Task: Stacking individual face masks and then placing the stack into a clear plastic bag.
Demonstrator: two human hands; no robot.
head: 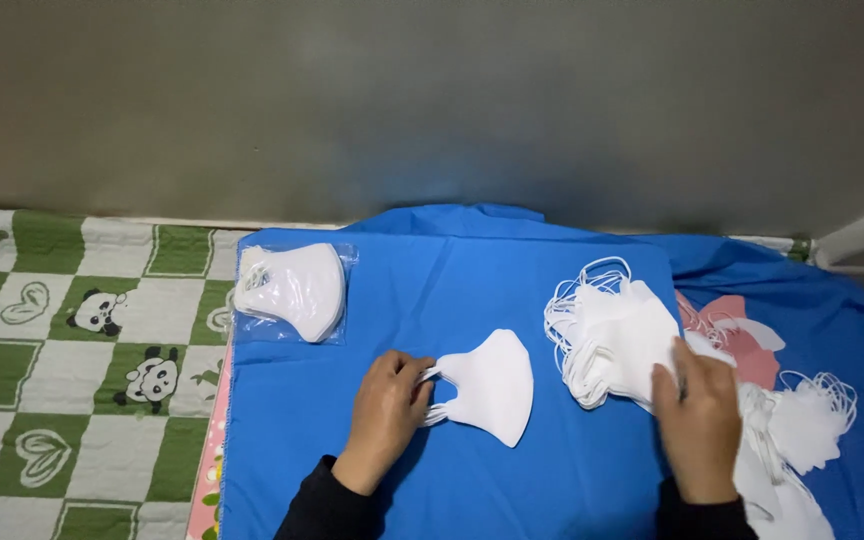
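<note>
A folded white face mask [493,385] lies on the blue cloth [432,290] in the middle. My left hand [388,408] rests beside it and pinches its ear loops at the left end. My right hand [698,415] lies palm down on a loose pile of white masks [612,335] with tangled ear loops, fingers on the top mask. At the back left of the cloth sits a clear plastic bag holding a stack of white masks [294,289].
More loose white masks [802,425] spread at the right over a pink and white print. A green and white checked mat with panda pictures [82,340] lies to the left. A grey wall [432,100] stands right behind.
</note>
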